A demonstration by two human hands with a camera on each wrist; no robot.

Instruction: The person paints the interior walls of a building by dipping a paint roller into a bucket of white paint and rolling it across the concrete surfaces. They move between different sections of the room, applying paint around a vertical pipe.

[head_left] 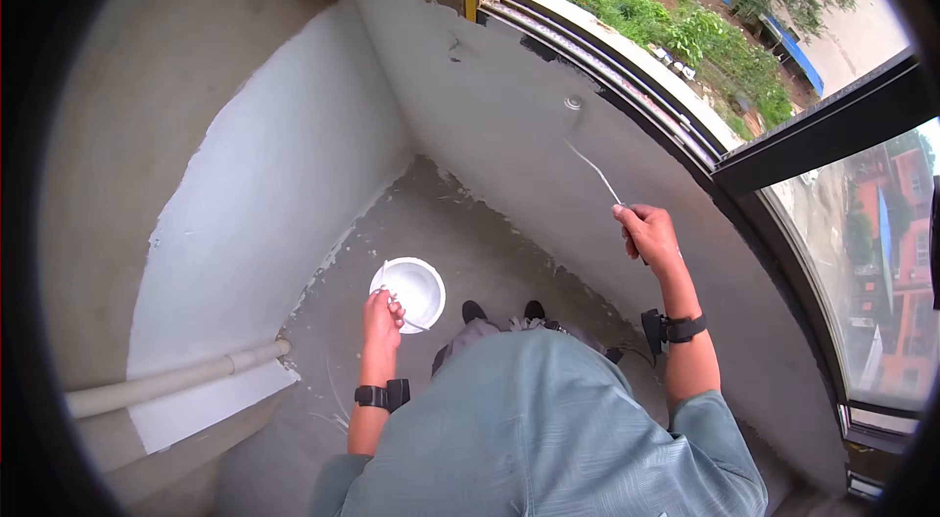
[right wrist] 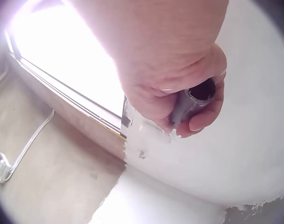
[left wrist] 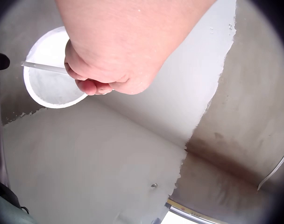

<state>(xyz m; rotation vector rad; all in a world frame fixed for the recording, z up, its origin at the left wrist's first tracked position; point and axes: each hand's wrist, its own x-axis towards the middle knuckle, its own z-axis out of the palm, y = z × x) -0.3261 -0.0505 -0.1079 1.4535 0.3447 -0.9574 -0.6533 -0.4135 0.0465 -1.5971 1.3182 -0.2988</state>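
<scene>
My left hand (head_left: 380, 319) is curled round the handle (left wrist: 44, 67) of a white bucket (head_left: 423, 294), which hangs below it with white paint inside. My right hand (head_left: 648, 235) is raised toward the wall under the window and grips a paint roller (head_left: 594, 167) by its dark hollow handle (right wrist: 185, 111). From that hand a thin bent rod runs up to the pale roller head (head_left: 573, 104) at the wall, where it blends in with the grey-white coating. In the right wrist view the fingers wrap the handle and the roller head is hidden.
An open window (head_left: 627, 47) with a dark frame borders the coated wall (head_left: 499, 116). On the left, a pipe (head_left: 186, 385) runs along the other wall. My shoes (head_left: 473, 309) stand on the grey floor (head_left: 392, 213), near the bucket. A white cable (right wrist: 32, 140) shows in the right wrist view.
</scene>
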